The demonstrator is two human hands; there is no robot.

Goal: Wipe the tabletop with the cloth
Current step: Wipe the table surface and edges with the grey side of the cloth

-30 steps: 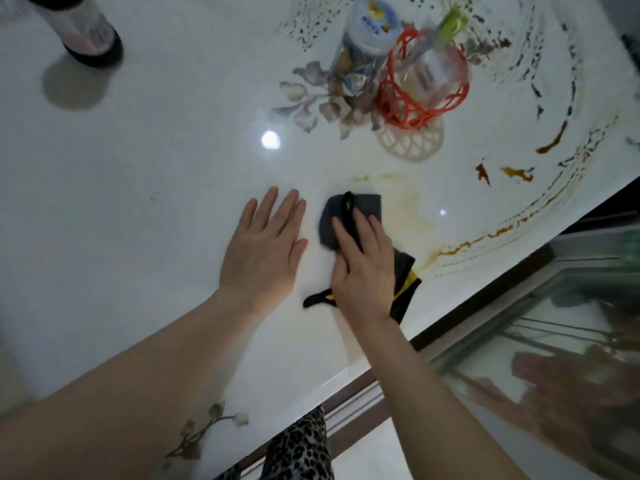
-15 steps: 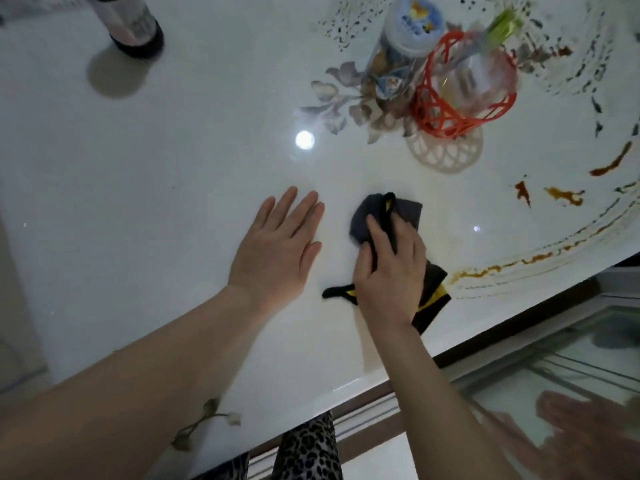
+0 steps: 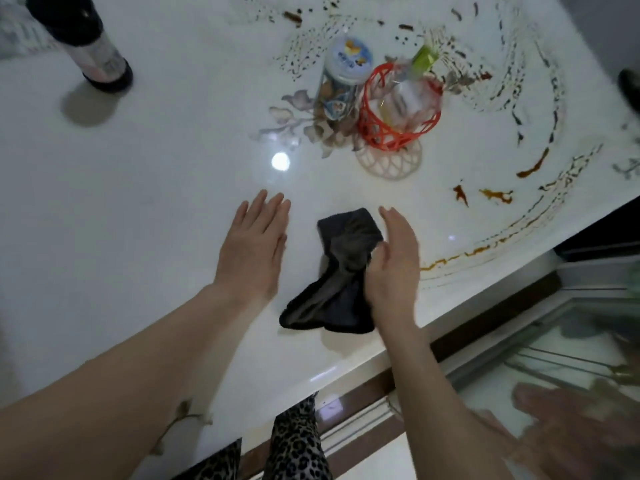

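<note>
The white glossy tabletop (image 3: 156, 202) has brown stains (image 3: 496, 195) and smears towards its right edge. A dark grey cloth (image 3: 341, 275) lies crumpled on it near the front edge. My left hand (image 3: 254, 244) rests flat on the table just left of the cloth, fingers straight and together. My right hand (image 3: 394, 261) stands on its edge at the cloth's right side, fingers straight, palm facing the cloth. Its thumb side touches the cloth's right fold, and it covers a little of the cloth's right edge.
A dark bottle (image 3: 97, 53) stands at the back left. A clear jar with a white lid (image 3: 341, 81) and a red wire basket (image 3: 398, 112) holding a bottle stand behind the cloth. The table's front edge (image 3: 450, 327) runs diagonally, with a glass surface below right.
My right hand has lifted off the cloth and turned onto its edge beside it. The cloth now lies uncovered and spread longer. My left hand has stayed flat.
</note>
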